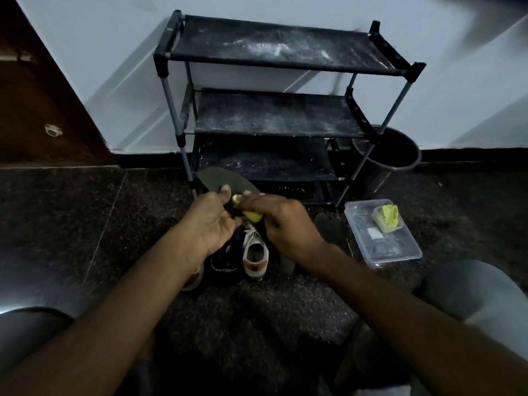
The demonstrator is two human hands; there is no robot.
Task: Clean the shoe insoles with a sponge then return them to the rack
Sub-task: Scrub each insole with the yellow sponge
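My left hand (213,221) grips a dark grey insole (225,180) by its near end, thumb on top; the insole points away toward the rack. Pressed against that same end is a yellow sponge (251,215), held in my right hand (285,224). The black shoe rack (274,115) stands against the wall right behind, its dusty shelves bare. Another dark insole (328,228) lies on the floor to the right of my right hand. Below my hands sit a black shoe (225,258) and a white and tan sneaker (255,254).
A clear plastic box (383,238) on the floor at the right holds a small tub with yellow-green material (387,218). A dark round bin (385,152) stands beside the rack. A wooden door (43,95) is at the left. My knees frame the lower corners.
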